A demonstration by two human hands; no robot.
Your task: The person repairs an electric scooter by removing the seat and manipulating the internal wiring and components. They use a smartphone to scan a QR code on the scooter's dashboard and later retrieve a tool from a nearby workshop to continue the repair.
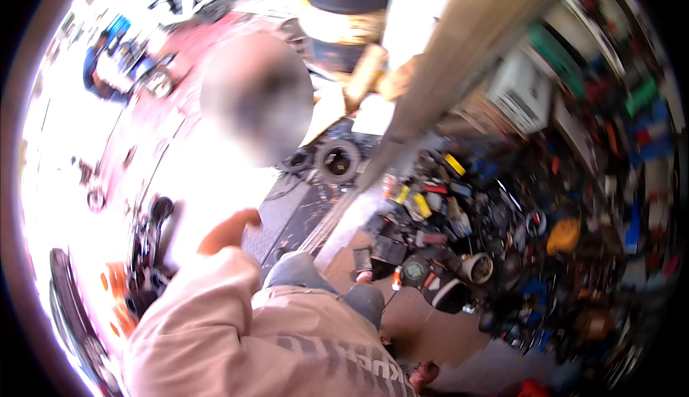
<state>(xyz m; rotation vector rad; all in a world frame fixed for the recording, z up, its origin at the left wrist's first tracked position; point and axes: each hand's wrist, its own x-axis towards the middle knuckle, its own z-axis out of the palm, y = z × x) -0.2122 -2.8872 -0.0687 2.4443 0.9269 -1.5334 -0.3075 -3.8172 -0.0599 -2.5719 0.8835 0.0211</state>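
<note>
My left arm, in a beige sleeve, reaches forward, and my left hand [245,220] is above the dark grey floor mat by the doorway. Glare and blur hide its fingers, and nothing shows clearly in it. Low in the view, past the hem of my printed shirt [308,339], my right hand [425,374] hangs over the brown floor [445,332]. Its fingers are too smeared to read. Between the hands are my legs in blue-grey trousers [293,268]. A small tyre [337,161] lies ahead of my left hand, apart from it.
Piled parts, boxes and tools [423,207] cover the floor and shelves at right. A wooden post [445,60] stands beside the doorway. Ahead are a barrel [344,27] and a blurred round patch [258,99]. Motorbikes [147,243] and a person [97,67] are outside at left.
</note>
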